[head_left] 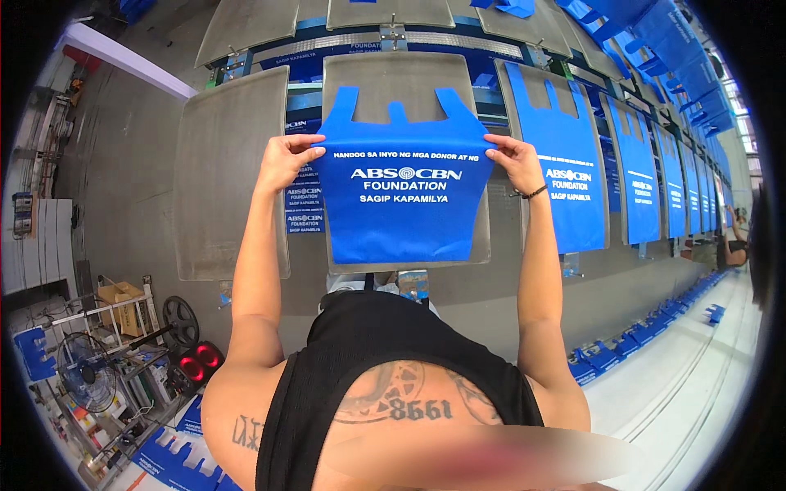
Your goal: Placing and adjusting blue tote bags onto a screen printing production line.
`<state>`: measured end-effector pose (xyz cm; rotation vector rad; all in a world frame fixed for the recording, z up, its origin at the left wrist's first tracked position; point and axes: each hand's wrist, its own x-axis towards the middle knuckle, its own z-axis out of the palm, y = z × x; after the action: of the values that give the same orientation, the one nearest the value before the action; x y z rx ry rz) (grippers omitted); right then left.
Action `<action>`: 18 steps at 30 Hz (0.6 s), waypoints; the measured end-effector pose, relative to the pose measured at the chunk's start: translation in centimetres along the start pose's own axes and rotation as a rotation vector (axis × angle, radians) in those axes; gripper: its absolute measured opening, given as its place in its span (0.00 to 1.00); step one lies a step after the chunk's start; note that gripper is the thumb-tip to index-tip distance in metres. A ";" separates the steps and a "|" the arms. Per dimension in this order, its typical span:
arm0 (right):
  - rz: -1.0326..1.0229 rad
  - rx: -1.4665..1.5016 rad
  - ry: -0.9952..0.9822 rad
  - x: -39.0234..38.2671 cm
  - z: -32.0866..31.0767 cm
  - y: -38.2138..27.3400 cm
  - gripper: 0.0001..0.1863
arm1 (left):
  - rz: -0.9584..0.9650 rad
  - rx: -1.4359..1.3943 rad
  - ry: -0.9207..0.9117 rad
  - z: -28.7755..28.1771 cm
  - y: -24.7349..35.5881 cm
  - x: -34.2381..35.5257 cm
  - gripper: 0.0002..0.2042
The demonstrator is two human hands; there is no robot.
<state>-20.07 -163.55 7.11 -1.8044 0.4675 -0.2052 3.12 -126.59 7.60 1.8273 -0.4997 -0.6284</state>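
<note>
A blue fabric carrier bag (401, 225) with white print lies spread over a grey flat board (399, 72) in front of me. Its two handle loops and a small middle tab point away from me. My left hand (288, 159) pinches the bag's left edge below the handle, thumb against fingers. On the opposite edge, at about the same height, my right hand (517, 164) pinches the fabric likewise. The cloth is stretched between both hands, and its lower part rests over the board, narrowing toward the bottom.
A bare grey board (229, 176) stands to the left. Rightward, a row of similar boards carries blue bags (565, 164). More blue bags hang at the upper right (655, 41). A fan (86, 372) and a metal rack with a cardboard box (121, 307) are at lower left.
</note>
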 end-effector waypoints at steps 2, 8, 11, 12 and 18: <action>-0.105 -0.141 0.045 0.3 -0.3 -1.2 0.12 | 0.067 0.157 0.033 -0.1 1.8 0.0 0.12; -0.462 -0.395 0.322 8.0 -2.3 -5.4 0.07 | 0.451 0.298 0.178 -2.7 6.3 7.3 0.07; -0.405 -0.163 0.307 8.4 -2.3 -9.3 0.08 | 0.490 0.105 0.185 -3.2 9.9 7.8 0.07; -0.394 -0.060 0.301 7.8 -2.5 -10.1 0.09 | 0.503 0.101 0.197 -2.9 11.5 6.8 0.06; -0.594 -0.196 0.306 -1.3 -0.8 -8.7 0.09 | 0.591 0.206 0.213 -2.4 9.1 -1.0 0.05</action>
<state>-19.73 -161.83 15.74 -2.0783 0.1511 -0.8799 3.54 -127.17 17.07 1.7853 -0.9355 0.0210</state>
